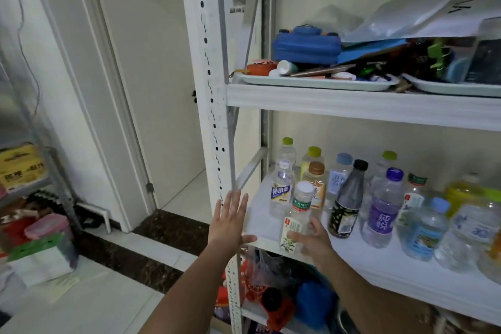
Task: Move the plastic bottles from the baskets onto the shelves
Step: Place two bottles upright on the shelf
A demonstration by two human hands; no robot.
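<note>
White metal shelving unit (352, 106) beside a doorway, tiled floor below.

Middle shelf (379, 266): a crowd of upright plastic bottles, mostly clear.
- Among them: a dark bottle (348, 198) with a black cap, a purple-label bottle (382, 211) and a blue-capped bottle (425, 233).
- Back row has green, yellow and brown caps.

White-capped bottle (299, 206), clear with a green band: stands upright at the shelf's front left, just ahead of the others. Right hand (315, 244) grips its lower half, thumb across the front label, fingers curled behind.

Left hand (229, 222): raised flat by the upright post (217, 116), fingers straight and spread wide, holding nothing. Whether it touches the post, cannot tell.

Upper shelf: pale tray (311, 83) carrying a blue case (306, 46), an orange item and a white tube. Second tray (447, 89) to its right is heaped with mixed clutter under a sheet of paper.

Below the middle shelf: thin plastic bag (260, 266) with red contents, not legible.

Far left, on another rack: yellow carton (20, 165), with a pink-lidded box (46, 226) lower down.
</note>
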